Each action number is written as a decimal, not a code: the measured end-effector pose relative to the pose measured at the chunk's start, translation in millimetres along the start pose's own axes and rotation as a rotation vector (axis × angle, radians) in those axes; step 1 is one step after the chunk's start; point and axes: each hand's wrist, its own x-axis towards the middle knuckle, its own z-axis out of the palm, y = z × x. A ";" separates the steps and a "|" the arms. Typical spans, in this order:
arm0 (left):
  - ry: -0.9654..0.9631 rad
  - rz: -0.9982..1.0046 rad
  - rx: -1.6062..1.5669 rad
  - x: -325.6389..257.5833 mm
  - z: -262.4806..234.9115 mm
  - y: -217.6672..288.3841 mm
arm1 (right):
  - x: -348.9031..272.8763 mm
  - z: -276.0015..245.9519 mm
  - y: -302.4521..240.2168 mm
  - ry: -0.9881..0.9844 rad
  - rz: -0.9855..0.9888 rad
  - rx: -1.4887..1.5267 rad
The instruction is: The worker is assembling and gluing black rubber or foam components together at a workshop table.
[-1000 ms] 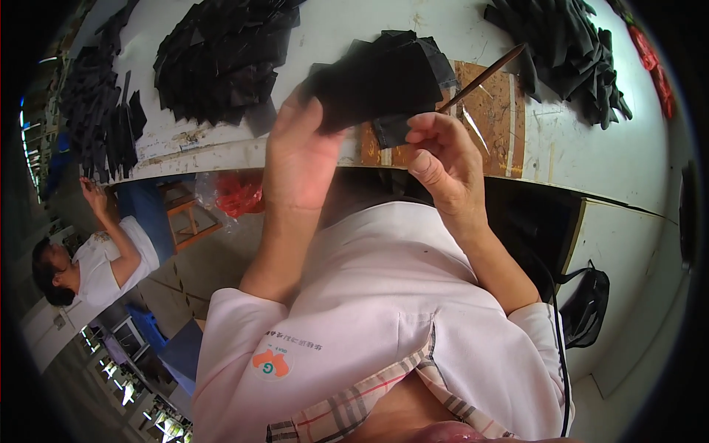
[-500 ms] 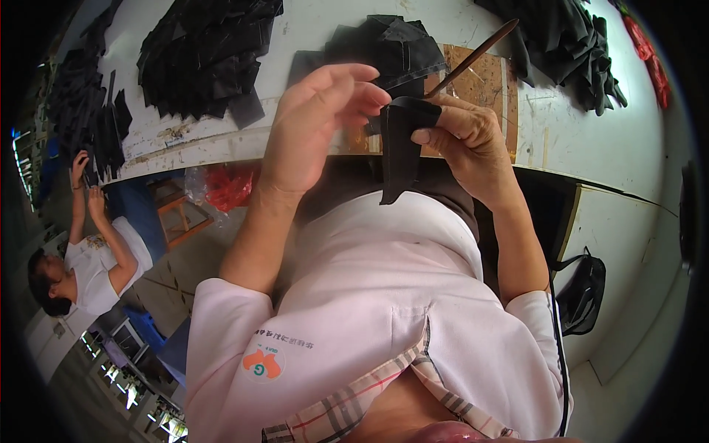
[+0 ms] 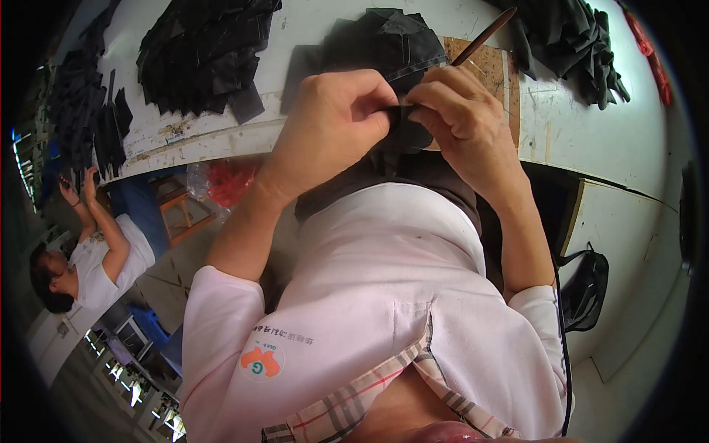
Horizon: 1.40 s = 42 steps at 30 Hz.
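Pinching a small black fabric piece point(image 3: 399, 118) between left hand point(image 3: 332, 122) and right hand point(image 3: 467, 112), near the front edge of the white desk point(image 3: 591, 144). Closing the left grip at thumb and forefinger on one side of the piece, nearly hiding it; closing the right grip at the fingertips on the other, almost meeting the left. Showing a slim brown tool point(image 3: 485, 35) jutting out past the right hand, without revealing any hold on it. Being, by judgement, partway through this single piece, not yet setting it down. Facing a pile of black pieces point(image 3: 384, 44) just beyond the hands, beside a brown board point(image 3: 487, 74), plus a larger black pile point(image 3: 203, 55) leftward and a dark heap point(image 3: 576, 52) rightward. Probably having plenty left, though not distinguishing finished pieces from untouched ones.
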 end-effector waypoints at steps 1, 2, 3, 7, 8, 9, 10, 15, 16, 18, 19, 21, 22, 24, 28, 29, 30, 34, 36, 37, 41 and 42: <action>0.194 -0.043 -0.190 -3.4 8.2 -4.7 | -1.7 3.1 -2.6 0.272 0.069 -0.064; 0.385 -0.082 -0.381 -4.8 16.1 -8.0 | -4.6 4.6 -4.6 0.546 0.138 -0.132; 0.462 -0.118 -0.476 -5.5 23.5 -8.5 | -10.4 4.6 -9.2 0.564 0.219 0.020; 0.606 -0.047 -0.571 -6.9 49.2 -7.1 | -9.4 24.0 -20.1 0.409 0.340 0.482; 0.603 -0.045 -0.573 -7.0 51.8 -9.4 | -9.3 26.5 -17.7 0.411 0.342 0.480; 0.630 0.016 -0.424 -6.5 53.2 -11.2 | -8.2 28.5 -14.1 0.395 0.348 0.464; 0.655 0.077 -0.274 -6.6 54.7 -13.3 | -7.3 29.2 -12.7 0.379 0.354 0.449; 0.906 0.109 -0.258 0.7 58.3 -22.7 | -0.2 45.2 -16.7 0.508 0.312 0.145; 0.905 0.112 -0.260 1.7 54.9 -23.3 | 0.2 47.6 -13.9 0.510 0.312 0.142; 0.723 -0.122 -0.760 0.5 46.6 -25.6 | 0.0 50.2 -8.7 0.529 0.352 0.093; 0.629 -0.138 -0.995 -1.4 43.8 -21.9 | -1.7 49.6 -7.0 0.527 0.350 0.091; 0.434 -0.156 -1.267 -6.1 30.8 -28.0 | -5.0 46.3 -2.9 0.441 0.489 0.467; 0.220 -0.173 -1.528 -7.9 25.5 -30.5 | -5.9 43.4 -1.7 0.441 0.486 0.468; 0.094 -0.148 -1.576 -10.7 24.0 -30.9 | -6.4 37.1 -3.7 0.310 0.681 1.248; 0.368 -0.255 -0.935 -7.2 28.6 -18.2 | -10.8 42.4 -1.2 0.192 0.750 1.752; 0.495 -0.205 -0.820 -4.6 34.1 -17.7 | -8.4 42.5 -2.6 0.165 0.701 1.773; 0.618 -0.154 -0.702 -1.7 39.9 -17.4 | -7.0 43.5 -3.0 0.163 0.697 1.772; 0.862 0.080 -0.345 6.1 52.6 -27.4 | -4.2 40.6 -4.4 0.154 0.628 1.558; 0.868 0.128 -0.329 7.4 53.7 -31.0 | -5.8 40.5 -2.4 0.182 0.618 1.383; 0.779 0.020 -0.512 4.4 51.4 -27.0 | -8.5 43.1 2.5 0.216 0.672 1.424; 0.414 -0.098 -1.084 2.0 35.6 -13.3 | -12.1 41.2 4.1 0.312 0.729 1.500; 0.243 -0.095 -1.280 -0.6 30.7 -11.4 | -13.1 39.3 2.8 0.306 0.692 1.580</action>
